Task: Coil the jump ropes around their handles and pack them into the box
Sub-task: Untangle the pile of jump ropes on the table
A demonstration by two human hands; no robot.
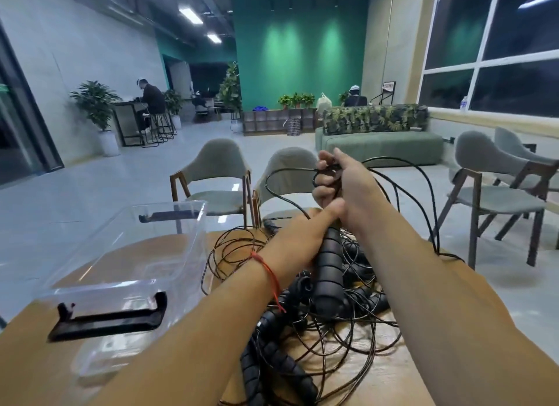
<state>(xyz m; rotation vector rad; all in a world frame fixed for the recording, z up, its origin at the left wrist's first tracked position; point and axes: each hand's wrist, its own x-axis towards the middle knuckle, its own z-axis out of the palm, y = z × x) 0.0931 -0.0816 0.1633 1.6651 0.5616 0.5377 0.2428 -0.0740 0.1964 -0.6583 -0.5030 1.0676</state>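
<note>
A: Since ropes point(272, 366) lie tangled nearest us and the clear box point(121, 286) beside them holds none, we've barely started.

B: Agreed. Our left hand point(302, 230) grips one ribbed, matte handle point(328, 269). Our right hand point(351, 187), above, curls round its thin black cord point(287, 171). Loose loops point(423, 175) hang beyond.

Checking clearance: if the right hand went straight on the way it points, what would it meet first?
Probably the back of the grey chair just ahead of it, though depth is unclear.
</note>
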